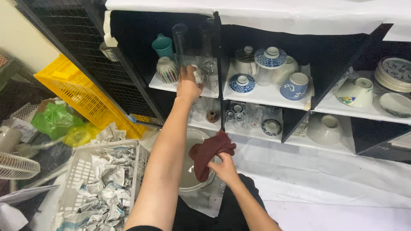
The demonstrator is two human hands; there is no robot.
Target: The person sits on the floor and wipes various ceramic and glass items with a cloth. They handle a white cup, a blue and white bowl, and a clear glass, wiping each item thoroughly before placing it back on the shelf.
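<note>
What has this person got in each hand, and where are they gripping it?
The right hand grips a dark red cloth by its lower edge. The left hand reaches to the shelf around a small clear glass, gripped about its side.

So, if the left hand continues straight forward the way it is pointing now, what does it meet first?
Most likely the tall clear glass right ahead of the left hand on the white shelf, with the striped ceramic cup just beside. Depth is hard to judge.
</note>
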